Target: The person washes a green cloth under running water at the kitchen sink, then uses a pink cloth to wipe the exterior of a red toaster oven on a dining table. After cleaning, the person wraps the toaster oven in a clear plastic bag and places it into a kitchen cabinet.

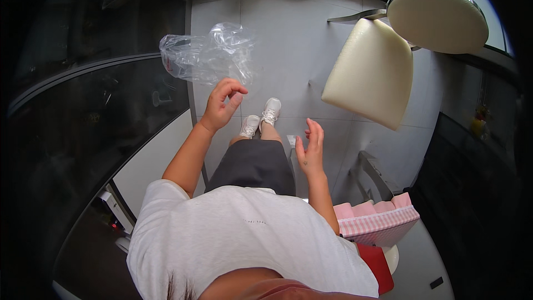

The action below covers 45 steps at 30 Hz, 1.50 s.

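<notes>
A clear, crumpled plastic bag appears just beyond my left hand, over the grey floor tiles; whether it rests on the floor or is in the air I cannot tell. My left hand is raised with its fingers curled and a gap between thumb and forefinger, and nothing shows in it. To the right, my right hand is held up with thumb and fingers apart, holding nothing. My white sneakers stand on the tiles between the two hands.
A cream padded chair stands at the right, its round part beyond it. Dark glossy panels line the left side. Near my right elbow are a pink gingham cloth cover and a red object.
</notes>
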Each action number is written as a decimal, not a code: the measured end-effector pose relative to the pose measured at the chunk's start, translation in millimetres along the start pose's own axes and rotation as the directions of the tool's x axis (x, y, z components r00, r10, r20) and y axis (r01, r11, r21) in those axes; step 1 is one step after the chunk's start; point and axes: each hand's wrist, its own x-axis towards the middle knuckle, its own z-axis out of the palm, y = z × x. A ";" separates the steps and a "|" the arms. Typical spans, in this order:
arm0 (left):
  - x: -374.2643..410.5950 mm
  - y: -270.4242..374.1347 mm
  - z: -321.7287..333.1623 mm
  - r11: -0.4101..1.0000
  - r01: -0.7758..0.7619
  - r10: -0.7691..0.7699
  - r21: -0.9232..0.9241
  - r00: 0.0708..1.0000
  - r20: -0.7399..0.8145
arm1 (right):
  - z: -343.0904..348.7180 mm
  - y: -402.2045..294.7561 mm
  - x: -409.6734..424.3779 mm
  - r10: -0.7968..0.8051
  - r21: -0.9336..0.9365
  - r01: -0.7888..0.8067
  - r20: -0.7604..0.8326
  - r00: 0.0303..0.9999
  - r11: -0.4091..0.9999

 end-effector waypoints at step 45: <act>88.4 282.4 136.2 0.766 -0.607 0.538 0.212 0.786 0.304 | -318.1 -255.0 -139.3 0.250 0.883 0.283 -0.390 0.886 0.373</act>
